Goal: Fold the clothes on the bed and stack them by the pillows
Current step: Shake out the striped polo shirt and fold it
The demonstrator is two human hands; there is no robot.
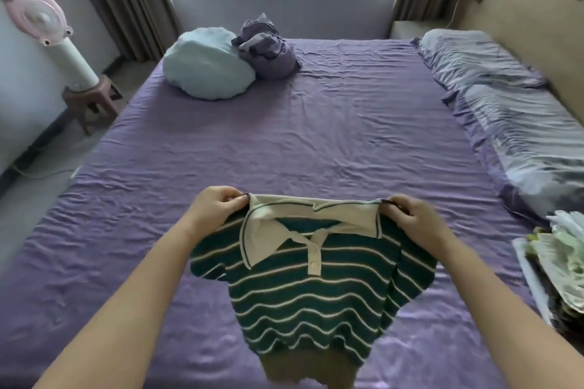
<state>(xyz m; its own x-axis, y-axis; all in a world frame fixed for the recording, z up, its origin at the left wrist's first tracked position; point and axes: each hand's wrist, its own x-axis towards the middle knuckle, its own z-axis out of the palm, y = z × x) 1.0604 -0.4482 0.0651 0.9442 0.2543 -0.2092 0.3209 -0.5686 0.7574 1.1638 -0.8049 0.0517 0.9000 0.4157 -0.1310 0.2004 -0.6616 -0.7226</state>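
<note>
Mostly bare purple bed (316,142) fills the frame centre, open sheet ahead; pillows (512,117) along the right edge, unfolded pile (565,262) at lower right. Striped polo shirt (303,281) hangs lower centre, long axis down toward the viewer, collar up. Left hand (218,208) and right hand (410,218) each pinch a shoulder, equally near.
</note>
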